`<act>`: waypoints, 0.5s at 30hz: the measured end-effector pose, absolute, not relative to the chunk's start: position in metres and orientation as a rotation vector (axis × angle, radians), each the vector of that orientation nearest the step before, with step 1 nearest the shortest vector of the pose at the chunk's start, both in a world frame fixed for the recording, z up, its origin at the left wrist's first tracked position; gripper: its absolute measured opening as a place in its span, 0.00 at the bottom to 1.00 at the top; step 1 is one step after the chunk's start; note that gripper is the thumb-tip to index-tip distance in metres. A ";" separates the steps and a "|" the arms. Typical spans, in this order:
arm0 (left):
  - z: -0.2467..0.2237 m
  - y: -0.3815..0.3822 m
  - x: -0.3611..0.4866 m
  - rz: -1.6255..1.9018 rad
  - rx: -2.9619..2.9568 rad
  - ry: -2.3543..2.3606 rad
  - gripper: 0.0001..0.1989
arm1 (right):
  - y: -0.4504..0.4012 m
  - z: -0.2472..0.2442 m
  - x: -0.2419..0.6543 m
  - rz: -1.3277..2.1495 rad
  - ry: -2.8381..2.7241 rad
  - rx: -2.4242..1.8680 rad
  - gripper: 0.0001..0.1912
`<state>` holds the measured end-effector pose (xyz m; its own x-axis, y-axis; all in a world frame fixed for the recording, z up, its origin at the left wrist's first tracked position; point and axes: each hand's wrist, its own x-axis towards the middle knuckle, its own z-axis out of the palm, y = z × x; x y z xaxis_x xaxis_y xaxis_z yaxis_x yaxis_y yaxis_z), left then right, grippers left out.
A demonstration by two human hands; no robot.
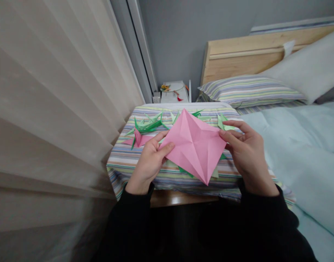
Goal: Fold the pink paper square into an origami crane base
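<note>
A creased pink sheet of origami paper (193, 145) is stretched out between my hands above the small table, one corner pointing toward me. My left hand (152, 160) pinches its left corner, thumb on top. The right corner is gripped by my right hand (244, 151) between thumb and fingers. Behind and to the left on the table lie green folded paper pieces (150, 125) and a pink folded paper figure (137, 139). Beyond the right corner sits a light green folded piece (223, 122). More green paper shows partly from under the pink sheet.
A striped cloth (120, 160) covers the table. To the left hangs a pale curtain (60, 109). On the right is a bed with a light blue quilt (300, 145), a striped pillow (254, 91) and a wooden headboard (234, 60). A white stand (172, 95) holds small items at the back.
</note>
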<state>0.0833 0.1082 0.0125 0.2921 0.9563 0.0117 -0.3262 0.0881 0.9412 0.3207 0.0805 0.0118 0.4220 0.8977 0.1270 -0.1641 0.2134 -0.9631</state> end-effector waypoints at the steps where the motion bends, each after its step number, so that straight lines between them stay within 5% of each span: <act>1: 0.012 0.109 0.083 1.149 1.043 0.777 0.26 | 0.081 0.010 0.321 0.865 -0.837 -1.100 0.19; 10: 0.013 0.113 0.081 1.300 0.977 0.798 0.30 | 0.081 0.004 0.325 0.896 -0.896 -1.042 0.16; 15: 0.008 0.116 0.080 1.466 1.098 0.812 0.26 | 0.076 0.009 0.327 0.970 -1.050 -0.974 0.23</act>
